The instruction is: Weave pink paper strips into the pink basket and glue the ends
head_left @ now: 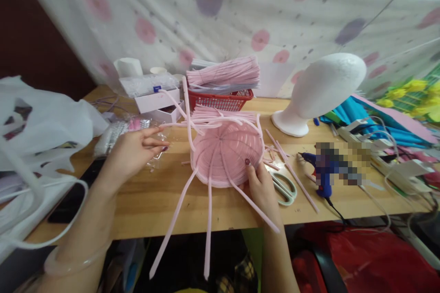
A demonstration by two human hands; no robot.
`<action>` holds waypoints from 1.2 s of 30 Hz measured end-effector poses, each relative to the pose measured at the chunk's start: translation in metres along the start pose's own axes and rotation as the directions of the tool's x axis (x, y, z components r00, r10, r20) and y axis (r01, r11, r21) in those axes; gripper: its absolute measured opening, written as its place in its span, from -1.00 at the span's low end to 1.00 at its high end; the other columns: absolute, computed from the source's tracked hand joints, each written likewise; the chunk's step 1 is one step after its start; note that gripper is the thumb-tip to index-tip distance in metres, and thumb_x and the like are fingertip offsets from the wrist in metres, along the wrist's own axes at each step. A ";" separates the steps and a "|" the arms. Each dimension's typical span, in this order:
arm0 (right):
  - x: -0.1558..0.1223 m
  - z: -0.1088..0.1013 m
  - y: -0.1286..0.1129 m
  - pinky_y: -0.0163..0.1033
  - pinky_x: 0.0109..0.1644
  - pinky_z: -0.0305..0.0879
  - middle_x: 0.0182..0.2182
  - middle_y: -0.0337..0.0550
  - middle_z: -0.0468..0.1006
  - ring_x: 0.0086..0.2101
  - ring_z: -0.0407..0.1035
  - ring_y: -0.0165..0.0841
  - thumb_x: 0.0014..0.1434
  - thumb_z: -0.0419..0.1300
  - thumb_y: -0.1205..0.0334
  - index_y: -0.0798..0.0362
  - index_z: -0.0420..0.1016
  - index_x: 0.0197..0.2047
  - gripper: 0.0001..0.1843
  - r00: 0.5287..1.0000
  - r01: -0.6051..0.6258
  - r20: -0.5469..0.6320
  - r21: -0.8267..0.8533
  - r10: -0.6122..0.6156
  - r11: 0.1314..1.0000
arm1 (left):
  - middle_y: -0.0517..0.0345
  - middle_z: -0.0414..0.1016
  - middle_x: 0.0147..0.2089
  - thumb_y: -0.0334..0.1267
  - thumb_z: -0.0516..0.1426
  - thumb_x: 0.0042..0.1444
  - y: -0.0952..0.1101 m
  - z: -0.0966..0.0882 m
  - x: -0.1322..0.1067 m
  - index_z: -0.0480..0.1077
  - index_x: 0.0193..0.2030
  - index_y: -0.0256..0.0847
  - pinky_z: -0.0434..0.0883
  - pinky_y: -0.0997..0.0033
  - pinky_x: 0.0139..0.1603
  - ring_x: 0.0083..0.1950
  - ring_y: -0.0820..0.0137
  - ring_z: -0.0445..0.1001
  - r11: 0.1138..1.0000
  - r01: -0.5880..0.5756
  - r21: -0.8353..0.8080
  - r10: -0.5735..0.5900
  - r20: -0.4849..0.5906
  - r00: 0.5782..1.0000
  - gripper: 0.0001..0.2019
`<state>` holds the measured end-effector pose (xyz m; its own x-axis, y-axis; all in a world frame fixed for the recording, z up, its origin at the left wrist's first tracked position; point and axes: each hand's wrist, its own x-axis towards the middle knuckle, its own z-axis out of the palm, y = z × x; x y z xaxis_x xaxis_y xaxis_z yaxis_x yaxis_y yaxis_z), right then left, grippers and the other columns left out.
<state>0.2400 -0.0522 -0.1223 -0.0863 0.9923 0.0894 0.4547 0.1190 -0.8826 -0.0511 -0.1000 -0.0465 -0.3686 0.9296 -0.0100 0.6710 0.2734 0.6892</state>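
Note:
A round, bowl-shaped piece made of pink chenille stems (237, 146) is held above the table, its hollow side facing me. Loose stem ends stick out all round its rim, several of them hanging down in front. My right hand (260, 184) grips the lower right rim, thumb inside and the other fingers mostly hidden behind. On the left, my left hand (137, 149) has its fingertips closed at the tip of one pink chenille stem (177, 124) that runs out sideways from the rim.
Behind stands a red basket (220, 100) with bundled pink stems (223, 73). A white foam head (321, 87) is at the back right. Scissors (286, 190) and a blue glue gun (323, 169) lie to the right. Left are a phone (77, 192) and plastic bags (37, 119).

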 end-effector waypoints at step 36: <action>-0.018 0.010 -0.016 -0.18 -0.37 0.28 -0.51 -0.22 0.51 -0.47 0.43 -0.20 0.35 -0.02 -0.03 -0.05 0.38 0.03 -0.66 0.999 0.048 0.000 0.061 -0.048 0.997 | 0.10 0.61 -0.12 -0.32 0.01 0.22 0.048 0.065 -0.047 0.49 -0.17 -0.16 0.42 0.32 -0.03 -0.07 0.30 0.56 0.943 -0.331 0.021 0.319 0.210 0.924 -0.78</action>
<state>0.2248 -0.0727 -0.1142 -0.1081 0.9854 0.1316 0.3949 0.1640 -0.9040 0.0403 -0.1148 -0.0598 0.0088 0.9982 0.0587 0.7688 -0.0443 0.6380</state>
